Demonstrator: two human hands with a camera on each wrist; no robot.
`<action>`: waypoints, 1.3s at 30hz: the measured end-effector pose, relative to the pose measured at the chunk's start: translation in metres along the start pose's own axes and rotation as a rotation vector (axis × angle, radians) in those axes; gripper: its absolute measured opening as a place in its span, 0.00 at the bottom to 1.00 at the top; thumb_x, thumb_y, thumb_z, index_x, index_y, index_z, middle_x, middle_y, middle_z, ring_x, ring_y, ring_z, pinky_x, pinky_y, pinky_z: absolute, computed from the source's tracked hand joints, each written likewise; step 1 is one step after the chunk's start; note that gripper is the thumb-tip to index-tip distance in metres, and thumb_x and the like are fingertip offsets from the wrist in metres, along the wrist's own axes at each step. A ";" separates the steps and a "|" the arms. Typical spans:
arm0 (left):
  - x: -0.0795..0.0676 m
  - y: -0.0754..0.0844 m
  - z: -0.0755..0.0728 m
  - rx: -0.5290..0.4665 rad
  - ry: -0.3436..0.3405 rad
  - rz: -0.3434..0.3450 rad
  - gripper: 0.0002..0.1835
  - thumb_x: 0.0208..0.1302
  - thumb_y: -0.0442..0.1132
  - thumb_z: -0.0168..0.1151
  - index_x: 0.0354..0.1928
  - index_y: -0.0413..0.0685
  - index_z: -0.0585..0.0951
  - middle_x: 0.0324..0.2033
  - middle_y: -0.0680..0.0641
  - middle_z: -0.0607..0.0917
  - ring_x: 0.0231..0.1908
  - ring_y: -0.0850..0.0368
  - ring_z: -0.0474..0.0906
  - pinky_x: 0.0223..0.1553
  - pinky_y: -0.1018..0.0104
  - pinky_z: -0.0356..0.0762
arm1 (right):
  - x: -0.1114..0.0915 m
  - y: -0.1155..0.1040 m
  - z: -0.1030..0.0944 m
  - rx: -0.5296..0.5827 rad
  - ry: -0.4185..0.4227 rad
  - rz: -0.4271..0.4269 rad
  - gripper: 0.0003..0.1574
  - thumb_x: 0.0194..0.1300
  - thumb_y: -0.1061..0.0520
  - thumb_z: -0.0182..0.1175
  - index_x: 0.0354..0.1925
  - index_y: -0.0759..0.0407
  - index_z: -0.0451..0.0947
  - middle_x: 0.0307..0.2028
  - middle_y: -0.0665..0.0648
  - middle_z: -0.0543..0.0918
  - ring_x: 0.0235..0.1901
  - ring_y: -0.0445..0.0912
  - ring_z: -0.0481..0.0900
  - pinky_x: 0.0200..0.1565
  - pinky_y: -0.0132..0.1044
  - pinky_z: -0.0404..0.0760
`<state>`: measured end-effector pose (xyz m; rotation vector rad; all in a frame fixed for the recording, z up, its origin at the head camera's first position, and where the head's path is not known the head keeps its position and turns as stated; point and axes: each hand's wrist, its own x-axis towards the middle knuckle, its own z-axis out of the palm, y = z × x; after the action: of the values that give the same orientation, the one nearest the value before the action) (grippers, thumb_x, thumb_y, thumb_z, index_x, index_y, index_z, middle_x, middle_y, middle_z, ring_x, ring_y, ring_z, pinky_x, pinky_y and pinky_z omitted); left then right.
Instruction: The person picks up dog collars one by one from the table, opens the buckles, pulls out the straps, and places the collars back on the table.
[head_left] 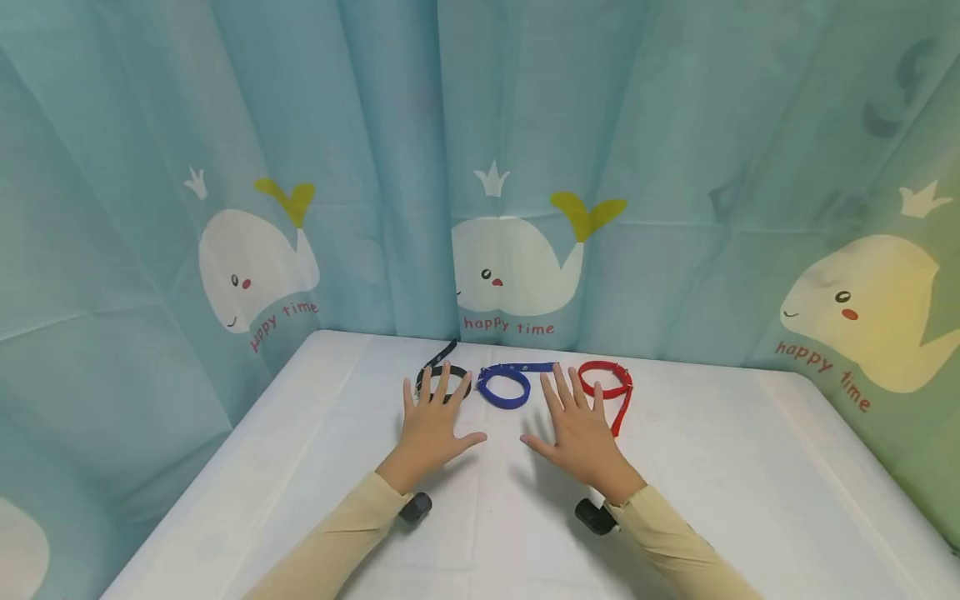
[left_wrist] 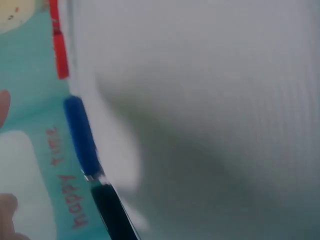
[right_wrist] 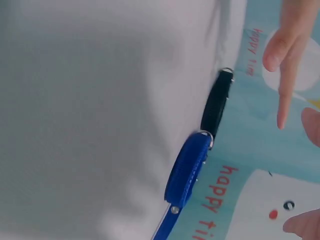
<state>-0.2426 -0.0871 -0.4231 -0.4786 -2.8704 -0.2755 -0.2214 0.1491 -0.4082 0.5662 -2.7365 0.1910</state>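
Observation:
Three buckled pet collars lie in a row near the far edge of the table. The black collar [head_left: 444, 395] is on the left, the blue collar [head_left: 504, 402] in the middle and the red collar [head_left: 604, 366] on the right. Each is looped with its strap end sticking out. My left hand [head_left: 429, 435] has its fingers spread, and its fingertips overlap the black collar in the head view. My right hand [head_left: 581, 435] is spread too, between the blue and red collars, overlapping the blue strap end. Neither hand holds anything.
A white cloth covers the table [head_left: 480, 533]. Behind and along its sides hangs a blue-green curtain [head_left: 390, 167] printed with white whales. Dark wrist devices [head_left: 596, 517] sit under both cuffs, and shadows of the arms fall on the cloth.

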 end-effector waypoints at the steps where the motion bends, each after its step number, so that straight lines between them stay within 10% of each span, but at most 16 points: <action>1: 0.002 -0.005 -0.001 0.013 -0.005 0.011 0.50 0.52 0.68 0.59 0.73 0.56 0.54 0.73 0.38 0.48 0.72 0.33 0.40 0.66 0.31 0.34 | 0.004 -0.001 0.001 -0.011 -0.002 -0.019 0.58 0.55 0.30 0.58 0.70 0.62 0.54 0.72 0.65 0.51 0.72 0.63 0.47 0.64 0.71 0.46; 18: 0.054 -0.099 -0.020 0.306 -0.158 0.354 0.41 0.59 0.56 0.61 0.70 0.46 0.60 0.72 0.40 0.56 0.71 0.41 0.50 0.69 0.40 0.45 | 0.108 -0.027 0.032 -0.241 -0.071 -0.503 0.52 0.61 0.34 0.54 0.71 0.61 0.52 0.71 0.61 0.58 0.72 0.54 0.54 0.68 0.63 0.50; 29: 0.062 -0.115 -0.007 0.470 -0.102 0.675 0.17 0.60 0.45 0.62 0.50 0.50 0.78 0.53 0.47 0.80 0.56 0.51 0.73 0.64 0.51 0.62 | 0.124 -0.040 0.063 -0.347 -0.167 -0.726 0.36 0.67 0.40 0.52 0.64 0.59 0.64 0.61 0.57 0.74 0.63 0.49 0.70 0.66 0.54 0.62; 39: 0.065 -0.118 -0.001 0.517 -0.048 0.791 0.06 0.61 0.42 0.61 0.39 0.51 0.80 0.43 0.52 0.83 0.49 0.55 0.77 0.61 0.58 0.67 | 0.130 -0.044 0.077 -0.483 -0.107 -0.793 0.08 0.66 0.57 0.55 0.39 0.50 0.81 0.35 0.48 0.86 0.39 0.42 0.84 0.60 0.47 0.73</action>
<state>-0.3426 -0.1774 -0.4239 -1.4119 -2.3915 0.5878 -0.3385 0.0474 -0.4315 1.4456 -2.2910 -0.6779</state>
